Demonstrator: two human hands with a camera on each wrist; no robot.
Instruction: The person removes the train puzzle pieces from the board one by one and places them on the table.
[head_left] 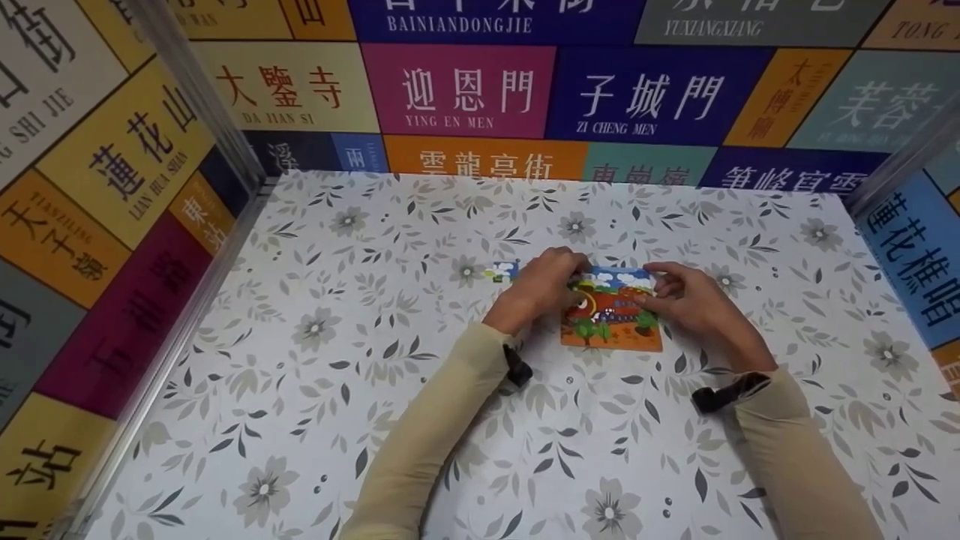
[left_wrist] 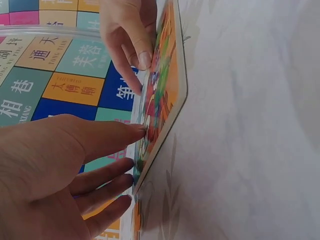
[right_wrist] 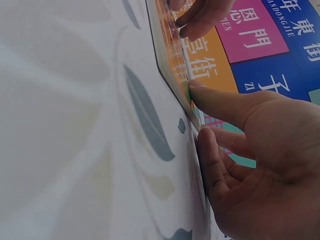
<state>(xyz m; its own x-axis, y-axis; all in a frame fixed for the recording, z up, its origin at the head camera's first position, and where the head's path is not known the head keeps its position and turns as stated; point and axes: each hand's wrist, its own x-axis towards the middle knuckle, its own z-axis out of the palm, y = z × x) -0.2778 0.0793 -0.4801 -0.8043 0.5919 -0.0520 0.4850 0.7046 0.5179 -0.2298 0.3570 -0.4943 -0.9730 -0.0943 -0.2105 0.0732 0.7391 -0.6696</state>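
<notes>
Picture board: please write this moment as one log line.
picture board: picture side up; left hand: touches its left side; right hand: touches its right side

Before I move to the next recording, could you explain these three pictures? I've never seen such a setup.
No machine here: a person works with bare hands. The wide picture comes from a head camera looking down; the other two come from cameras worn on each wrist. On the flowered table is a bright picture board. The right hand pinches its right side; the left hand touches its left side, though whether it grips is unclear. A bright patch, hard to identify, shows left of that hand.
</notes>
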